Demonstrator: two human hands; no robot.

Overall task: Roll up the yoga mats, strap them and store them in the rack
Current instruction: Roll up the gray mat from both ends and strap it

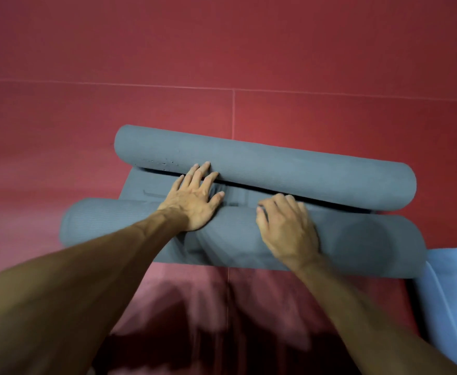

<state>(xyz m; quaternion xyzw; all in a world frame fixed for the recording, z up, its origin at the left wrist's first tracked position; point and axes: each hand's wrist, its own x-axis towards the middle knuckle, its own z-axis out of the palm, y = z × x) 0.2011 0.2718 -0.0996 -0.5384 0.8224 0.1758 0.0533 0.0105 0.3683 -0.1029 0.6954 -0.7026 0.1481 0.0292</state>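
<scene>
A grey yoga mat lies across the red floor, rolled from both ends. Its far roll [289, 169] runs from upper left to right. Its near roll [119, 226] lies just in front of that, with a narrow strip of flat mat [151, 185] between the two. My left hand [195, 198] rests flat on the near roll, fingers spread and reaching to the far roll. My right hand [287, 226] presses on top of the near roll, fingers curled over its far side. No strap is visible.
A light blue mat [452, 293] lies on the floor at the lower right, touching the grey roll's right end. Red padded floor tiles [222, 63] with thin seams stretch all around.
</scene>
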